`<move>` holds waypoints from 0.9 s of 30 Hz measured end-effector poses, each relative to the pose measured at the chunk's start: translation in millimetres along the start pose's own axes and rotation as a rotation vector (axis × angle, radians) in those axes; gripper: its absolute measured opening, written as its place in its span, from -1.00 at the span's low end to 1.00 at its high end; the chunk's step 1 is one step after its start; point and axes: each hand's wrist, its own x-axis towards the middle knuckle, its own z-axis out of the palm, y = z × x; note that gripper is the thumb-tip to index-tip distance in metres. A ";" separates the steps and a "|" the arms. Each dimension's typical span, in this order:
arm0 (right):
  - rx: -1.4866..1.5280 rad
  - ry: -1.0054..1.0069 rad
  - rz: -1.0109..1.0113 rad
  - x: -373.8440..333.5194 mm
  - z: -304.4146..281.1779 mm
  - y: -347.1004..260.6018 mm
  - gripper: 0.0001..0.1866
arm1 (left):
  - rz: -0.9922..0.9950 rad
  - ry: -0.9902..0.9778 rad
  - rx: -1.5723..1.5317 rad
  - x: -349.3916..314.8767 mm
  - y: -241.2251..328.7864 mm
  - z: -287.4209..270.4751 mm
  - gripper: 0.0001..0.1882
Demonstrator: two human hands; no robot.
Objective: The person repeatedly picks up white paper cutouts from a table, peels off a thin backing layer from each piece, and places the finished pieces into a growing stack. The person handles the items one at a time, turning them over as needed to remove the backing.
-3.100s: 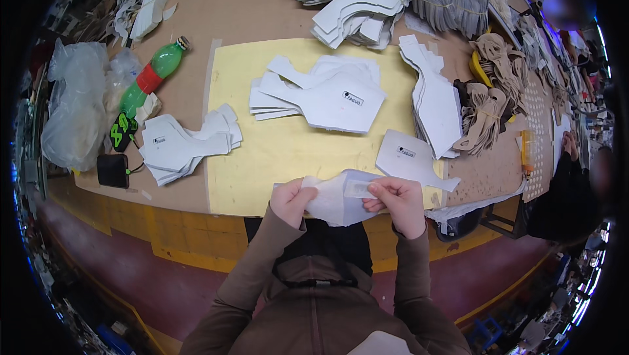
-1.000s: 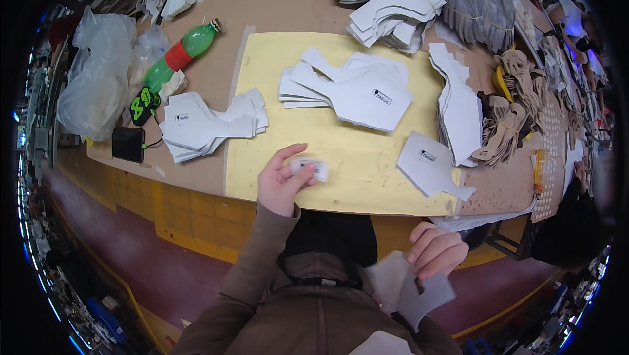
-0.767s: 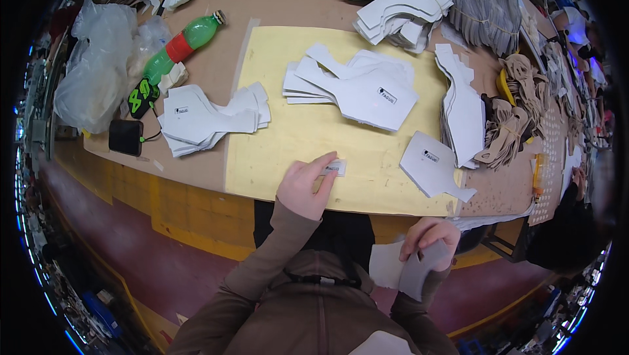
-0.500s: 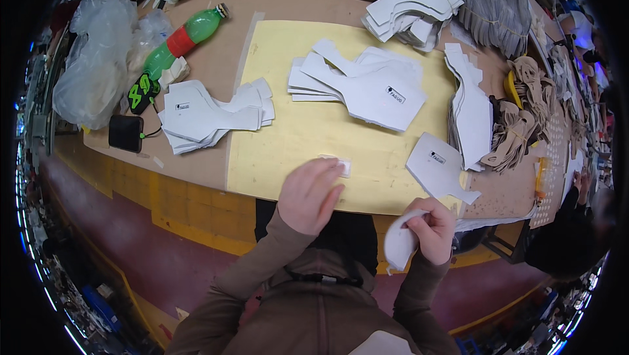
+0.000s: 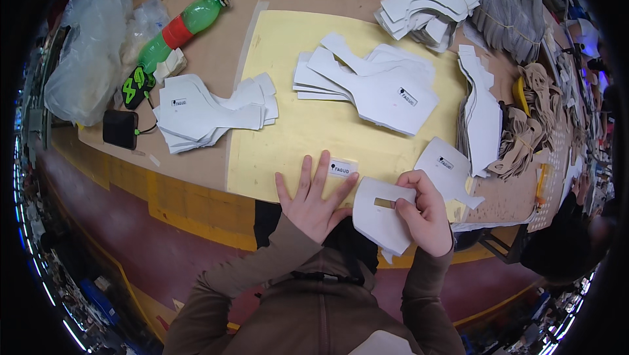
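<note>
1. White cut piece (image 5: 382,220) with a slot sits gripped in my right hand (image 5: 424,218), at the bench edge.
2. My left hand (image 5: 313,196) lies flat and open, fingertips touching a small label (image 5: 343,169) on the yellow mat (image 5: 314,119).
3. I judge the label could skew if those fingers drag; the overhanging piece may bend.

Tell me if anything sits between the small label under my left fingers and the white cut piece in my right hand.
Nothing visible does. The label lies on the yellow mat at the left hand fingertips. The cut piece, held by the right hand, is just beside it to the right, with only bare mat between.
</note>
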 end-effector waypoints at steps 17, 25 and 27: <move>-0.055 -0.135 0.071 39.6 21.6 -9.4 -0.58 | -0.440 0.017 -1.472 34.6 -44.7 -25.9 -0.56; -0.287 0.041 -0.039 30.9 28.9 1.1 -0.53 | -0.392 0.059 -1.110 33.9 -44.6 -20.0 -0.88; -0.315 0.060 -0.092 31.5 30.3 2.8 -0.55 | -0.370 0.094 -1.077 34.5 -44.5 -21.6 -0.87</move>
